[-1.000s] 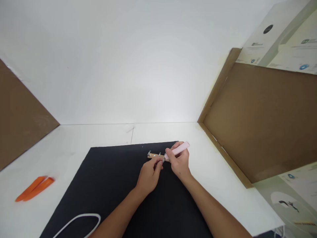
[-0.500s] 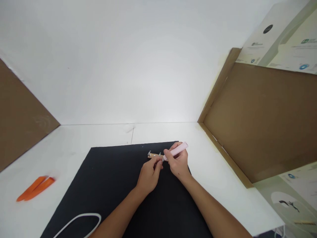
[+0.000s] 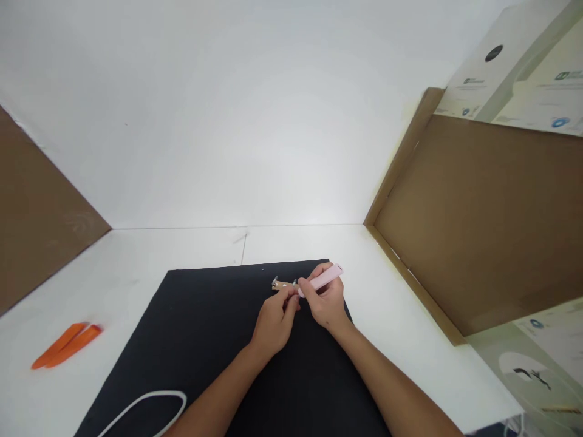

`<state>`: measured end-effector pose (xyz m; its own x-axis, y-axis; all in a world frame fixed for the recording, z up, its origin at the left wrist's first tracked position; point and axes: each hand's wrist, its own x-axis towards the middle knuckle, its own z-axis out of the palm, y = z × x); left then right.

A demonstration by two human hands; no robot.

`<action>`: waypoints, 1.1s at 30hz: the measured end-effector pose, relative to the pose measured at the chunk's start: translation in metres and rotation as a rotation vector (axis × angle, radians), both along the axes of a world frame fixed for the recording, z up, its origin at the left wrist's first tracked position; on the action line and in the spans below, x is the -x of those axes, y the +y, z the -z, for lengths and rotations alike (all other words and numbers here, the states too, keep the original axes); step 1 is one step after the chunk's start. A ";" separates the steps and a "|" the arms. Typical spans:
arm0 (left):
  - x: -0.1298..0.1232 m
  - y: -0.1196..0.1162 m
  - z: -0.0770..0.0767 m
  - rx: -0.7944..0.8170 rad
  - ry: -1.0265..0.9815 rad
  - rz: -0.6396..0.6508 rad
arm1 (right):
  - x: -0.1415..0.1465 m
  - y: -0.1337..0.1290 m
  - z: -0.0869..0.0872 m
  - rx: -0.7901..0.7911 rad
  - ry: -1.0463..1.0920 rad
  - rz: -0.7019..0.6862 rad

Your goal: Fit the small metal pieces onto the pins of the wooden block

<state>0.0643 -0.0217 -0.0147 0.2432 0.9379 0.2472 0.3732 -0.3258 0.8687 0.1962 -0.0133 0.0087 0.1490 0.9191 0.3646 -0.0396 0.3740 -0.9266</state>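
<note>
Over the black mat (image 3: 200,328), both hands meet near its back right part. My right hand (image 3: 328,300) is closed round a pale pink, flat-sided tool (image 3: 327,277), whose lower end points down-left to my left fingertips. My left hand (image 3: 276,320) pinches a small wooden strip (image 3: 281,285) near its right part. Two small metal pieces stand up from the strip, one at its left end and one near its middle. Fingers hide the right part of the strip and whatever the tool's tip touches.
Two orange strips (image 3: 67,346) lie on the white table (image 3: 40,388) at the left. A white cable (image 3: 159,393) loops over the mat's front left, beside my left forearm. Brown cardboard panels (image 3: 492,224) stand at the right and left, with a white wall behind.
My right hand and the pink tool have shifted slightly left, and the tool has turned a little. Its tip sits closer to my left fingertips. My left hand has hardly moved.
</note>
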 end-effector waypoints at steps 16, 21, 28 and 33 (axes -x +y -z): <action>0.002 0.000 0.001 0.004 0.024 0.004 | -0.002 0.004 0.002 0.006 -0.035 0.074; 0.000 0.000 0.002 0.009 0.027 0.000 | -0.004 0.003 0.001 -0.010 -0.072 0.086; 0.000 0.000 0.000 0.003 0.054 0.007 | -0.005 0.003 0.003 -0.011 -0.090 0.079; 0.000 -0.001 0.000 0.001 0.072 0.015 | -0.003 0.002 0.002 -0.005 -0.065 0.070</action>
